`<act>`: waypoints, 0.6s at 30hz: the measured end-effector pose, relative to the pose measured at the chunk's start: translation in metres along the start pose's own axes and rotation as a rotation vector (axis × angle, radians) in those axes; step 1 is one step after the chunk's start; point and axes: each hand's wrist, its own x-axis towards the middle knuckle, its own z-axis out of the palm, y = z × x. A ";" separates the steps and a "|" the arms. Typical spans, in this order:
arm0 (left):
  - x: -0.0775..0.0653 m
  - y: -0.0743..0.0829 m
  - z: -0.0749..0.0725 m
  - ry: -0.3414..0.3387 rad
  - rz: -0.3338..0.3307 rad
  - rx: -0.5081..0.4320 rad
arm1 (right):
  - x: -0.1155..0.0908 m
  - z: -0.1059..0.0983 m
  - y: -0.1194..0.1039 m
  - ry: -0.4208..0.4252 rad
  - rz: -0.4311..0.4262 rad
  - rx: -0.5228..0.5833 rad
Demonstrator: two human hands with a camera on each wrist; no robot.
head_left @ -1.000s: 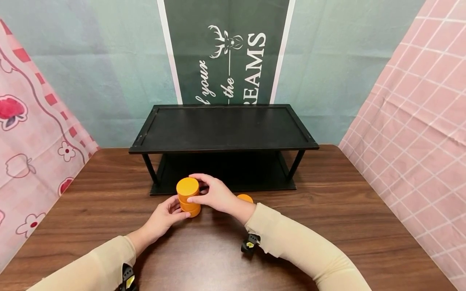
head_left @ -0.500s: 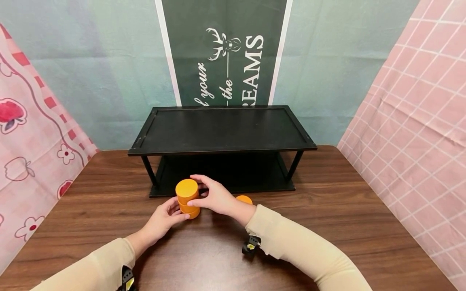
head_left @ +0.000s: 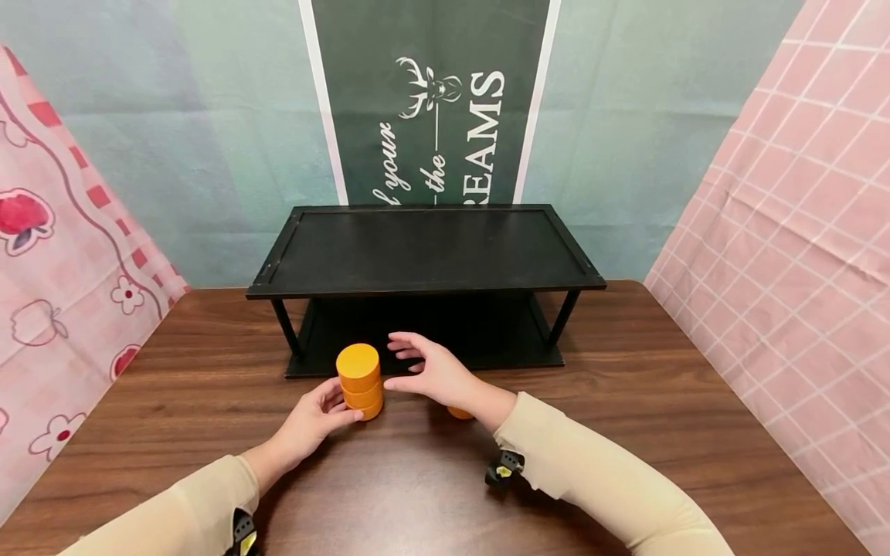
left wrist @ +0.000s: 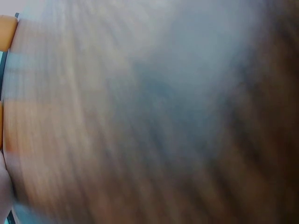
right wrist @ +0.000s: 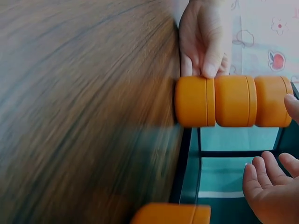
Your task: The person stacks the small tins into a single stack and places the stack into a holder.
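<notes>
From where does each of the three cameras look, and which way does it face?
Head: on the head, facing forward and down at the black shelf, table and orange stack; left hand, right hand, sleeves show.
Left wrist: on that wrist, facing a blurred brown surface; orange edges and some skin show at left.
Right wrist: on that wrist, facing across to the orange stack and flowered cloth; both hands show.
Head and right wrist share the orange stack, both hands, one separate orange piece.

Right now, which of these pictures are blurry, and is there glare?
Head: mostly sharp, with a dull sheen on the table; right wrist: stacked orange containers fairly crisp, table grain softer; left wrist: badly blurred, brown streaks round a greyish patch.
</notes>
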 end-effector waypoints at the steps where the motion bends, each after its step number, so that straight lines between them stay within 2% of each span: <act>1: 0.000 0.000 0.000 -0.002 -0.002 0.000 | -0.002 -0.002 0.002 0.005 -0.002 -0.001; 8: 0.000 -0.003 0.000 -0.005 0.008 0.007 | -0.013 -0.018 0.011 0.022 0.017 0.030; 10: -0.001 -0.004 0.000 -0.005 0.029 0.006 | -0.016 -0.021 0.014 0.023 0.024 0.029; 14: -0.001 -0.005 0.000 -0.011 0.113 0.006 | -0.020 -0.029 0.018 0.036 0.010 0.039; 18: -0.001 -0.004 0.001 -0.005 0.084 0.010 | -0.024 -0.035 0.020 0.045 0.017 0.050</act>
